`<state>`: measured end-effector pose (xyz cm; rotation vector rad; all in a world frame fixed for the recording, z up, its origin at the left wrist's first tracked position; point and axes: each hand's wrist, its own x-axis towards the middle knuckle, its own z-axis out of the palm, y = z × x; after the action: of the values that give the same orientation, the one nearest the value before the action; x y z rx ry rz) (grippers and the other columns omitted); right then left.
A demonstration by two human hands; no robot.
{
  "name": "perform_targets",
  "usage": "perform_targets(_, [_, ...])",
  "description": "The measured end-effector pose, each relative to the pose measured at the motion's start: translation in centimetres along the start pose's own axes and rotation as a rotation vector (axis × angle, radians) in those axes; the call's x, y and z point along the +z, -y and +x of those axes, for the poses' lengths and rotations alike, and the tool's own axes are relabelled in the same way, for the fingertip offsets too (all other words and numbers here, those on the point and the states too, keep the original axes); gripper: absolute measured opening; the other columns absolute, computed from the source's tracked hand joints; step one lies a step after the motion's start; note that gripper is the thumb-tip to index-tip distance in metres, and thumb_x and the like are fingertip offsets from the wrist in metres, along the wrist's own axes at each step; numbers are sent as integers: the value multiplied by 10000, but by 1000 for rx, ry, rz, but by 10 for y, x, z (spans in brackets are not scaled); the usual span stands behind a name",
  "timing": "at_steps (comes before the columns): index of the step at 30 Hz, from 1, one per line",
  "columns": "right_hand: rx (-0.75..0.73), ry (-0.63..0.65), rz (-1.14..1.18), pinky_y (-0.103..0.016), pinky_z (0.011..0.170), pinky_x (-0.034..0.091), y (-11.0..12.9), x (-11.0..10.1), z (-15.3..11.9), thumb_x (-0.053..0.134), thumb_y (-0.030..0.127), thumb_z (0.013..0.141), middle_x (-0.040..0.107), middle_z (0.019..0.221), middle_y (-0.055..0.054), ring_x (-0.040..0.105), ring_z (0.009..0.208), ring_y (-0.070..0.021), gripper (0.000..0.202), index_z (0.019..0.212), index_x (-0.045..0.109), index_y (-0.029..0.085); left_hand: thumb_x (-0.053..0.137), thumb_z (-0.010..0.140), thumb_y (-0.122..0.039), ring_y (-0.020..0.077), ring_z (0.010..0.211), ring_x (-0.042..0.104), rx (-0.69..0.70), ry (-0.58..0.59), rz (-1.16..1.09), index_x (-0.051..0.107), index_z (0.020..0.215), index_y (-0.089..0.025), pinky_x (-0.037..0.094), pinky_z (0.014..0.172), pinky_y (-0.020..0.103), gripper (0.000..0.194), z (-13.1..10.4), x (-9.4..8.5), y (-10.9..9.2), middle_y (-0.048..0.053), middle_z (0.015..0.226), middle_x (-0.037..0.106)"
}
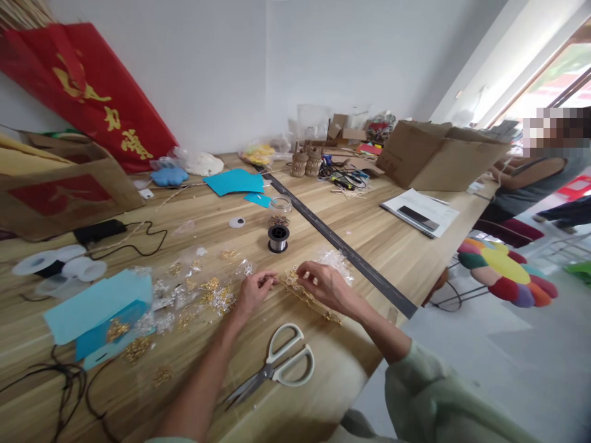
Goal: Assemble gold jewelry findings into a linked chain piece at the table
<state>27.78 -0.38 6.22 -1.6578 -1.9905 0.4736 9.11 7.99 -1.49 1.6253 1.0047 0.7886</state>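
My left hand [255, 295] is closed in a pinch by the small piles of gold and silver pieces [218, 296]; what its fingertips hold is too small to name. My right hand [325, 286] has bent, closed fingers at a gold chain [314, 303] that trails on the table beneath it. Both hands are close together, just in front of a black spool of thin wire [278, 238]. Scissors with white handles [272, 367] lie partly open below the hands. A round clear jar [280, 212] of small beads stands behind the spool.
Blue sheets [101, 307] and black cords [64, 394] lie at the left, near white spools [41, 263]. A cardboard box [434, 154] and a phone on papers [418, 217] are at the right. Beyond sits a person [530, 175]. A red bag [96, 92] leans on the wall.
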Motion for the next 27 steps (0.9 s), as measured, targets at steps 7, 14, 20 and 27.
perform_targets(7, [-16,98,148,-228,660,429,-11,36,47,589,164,753,669,919,-19,611,725,-134,248,998,587,203,555,722,-260,184,638,666,30,9,-14,673,948,-109,524,620,291,296,2,-1,5,94,789,728])
perform_targets(14, [-57,106,255,-202,584,410,-15,54,51,606,197,760,669,797,-5,587,646,-115,240,999,594,188,559,718,-213,178,612,655,46,-4,-2,683,888,-139,515,619,281,222,-1,-1,2,68,748,718])
perform_targets(20, [-22,131,368,-195,582,399,-20,58,51,607,208,749,660,774,-1,578,676,-122,172,911,646,164,536,738,-196,167,635,645,66,3,20,675,924,-141,513,631,272,239,-3,0,0,69,774,712])
perform_targets(27, [20,152,468,-192,554,371,-28,62,53,624,224,735,641,713,3,537,619,-110,157,858,654,132,521,758,-216,165,636,661,47,14,-14,606,897,-158,515,612,262,173,-4,0,-2,54,777,701])
